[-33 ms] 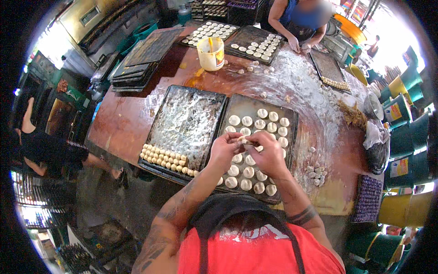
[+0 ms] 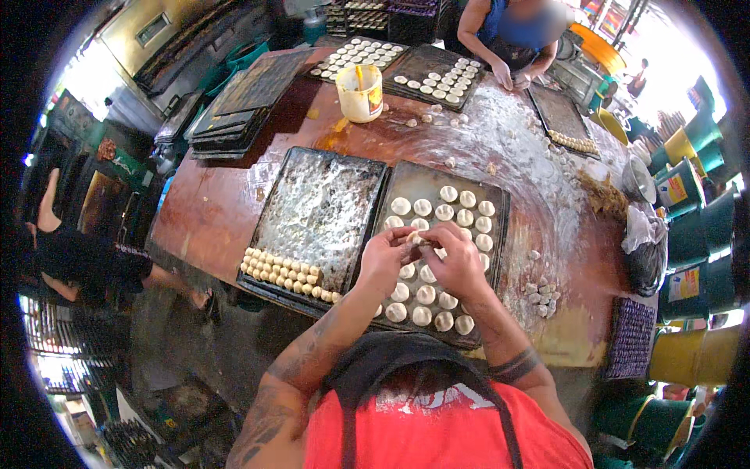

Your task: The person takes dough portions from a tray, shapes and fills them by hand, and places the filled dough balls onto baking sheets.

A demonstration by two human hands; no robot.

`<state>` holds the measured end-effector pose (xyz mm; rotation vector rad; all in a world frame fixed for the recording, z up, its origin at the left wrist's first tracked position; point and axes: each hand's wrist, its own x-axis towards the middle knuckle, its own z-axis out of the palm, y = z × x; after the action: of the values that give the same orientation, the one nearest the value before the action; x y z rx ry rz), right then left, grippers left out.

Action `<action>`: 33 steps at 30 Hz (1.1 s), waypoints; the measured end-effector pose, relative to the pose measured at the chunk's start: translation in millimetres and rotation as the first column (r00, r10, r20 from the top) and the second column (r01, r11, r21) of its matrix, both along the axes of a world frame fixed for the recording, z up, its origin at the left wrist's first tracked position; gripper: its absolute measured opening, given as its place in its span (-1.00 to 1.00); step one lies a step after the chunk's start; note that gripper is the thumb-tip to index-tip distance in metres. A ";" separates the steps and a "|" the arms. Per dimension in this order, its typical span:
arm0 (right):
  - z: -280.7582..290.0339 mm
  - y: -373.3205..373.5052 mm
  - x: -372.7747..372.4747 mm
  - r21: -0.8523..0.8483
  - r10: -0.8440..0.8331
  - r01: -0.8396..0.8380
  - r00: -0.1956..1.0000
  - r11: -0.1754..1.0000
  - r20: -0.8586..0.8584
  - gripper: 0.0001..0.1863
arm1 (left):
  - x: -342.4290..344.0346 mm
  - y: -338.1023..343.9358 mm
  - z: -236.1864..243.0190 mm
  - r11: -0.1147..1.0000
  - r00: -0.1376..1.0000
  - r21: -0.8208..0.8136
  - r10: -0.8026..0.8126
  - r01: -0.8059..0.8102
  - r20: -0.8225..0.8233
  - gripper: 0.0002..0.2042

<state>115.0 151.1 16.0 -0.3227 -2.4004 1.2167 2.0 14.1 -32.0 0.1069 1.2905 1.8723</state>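
head view, catalogued from the hands outward.

item: left hand [image 2: 385, 254], centre of the frame, fingertips pinched on one side of a small dough piece [image 2: 416, 238].
item: right hand [image 2: 455, 255], just right of centre, thumb and fingers closed on the other side of the same piece. the piece sits at mid-frame, held above a dark tray [image 2: 406, 181]; its exact shape is mostly hidden by the fingers.
item: flattened rounds [image 2: 422, 316], pale, many with a shallow dimple, laid in rough rows on that tray, centre to lower centre.
item: floured tray [image 2: 324, 195], left of centre, side by side with the dark tray; small dough balls [image 2: 285, 273] packed in rows along its lower edge.
item: reddish-brown table [image 2: 205, 215], beneath all the above.
item: white bucket [image 2: 361, 104], upper centre, stained yellow, a handle standing out of it.
item: stack of blackened trays [image 2: 234, 109], upper left of the frame.
item: far tray [image 2: 426, 59], top centre, partly filled with pale discs [image 2: 449, 86].
item: co-worker [image 2: 512, 35], top right of centre, both hands low over flour [image 2: 508, 129] spread on the tabletop.
item: pale lumps [image 2: 541, 297], loose cluster, right of centre.
item: plastic bag [image 2: 647, 258], right edge of the tabletop.
item: purple crate [image 2: 630, 338], lower right.
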 end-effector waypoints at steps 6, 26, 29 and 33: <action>-8.9 -13.8 -4.0 0.206 -0.005 0.023 0.996 0.978 -0.088 -0.62 | 14.9 -1.7 29.6 0.999 0.999 0.038 -0.017 0.019 -0.043 -0.69; -18.1 10.0 -16.7 0.129 -0.101 0.130 0.972 0.983 -0.214 -0.65 | -10.0 30.5 26.5 0.987 0.981 0.159 -0.026 -0.005 0.193 -0.67; -10.2 19.0 -19.2 0.227 -0.005 0.028 0.995 0.974 -0.099 -0.53 | -28.3 17.1 9.2 0.995 0.981 0.087 -0.067 0.051 0.182 -0.69; -18.4 38.4 -32.2 0.143 0.209 -0.201 0.977 0.969 -0.042 -0.43 | -9.1 29.7 15.0 0.968 0.963 0.171 -0.212 0.183 0.167 -0.67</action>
<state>82.8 189.5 -2.4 0.0033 -2.5010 1.1205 -7.1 43.7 -17.1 0.1353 0.9719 1.7625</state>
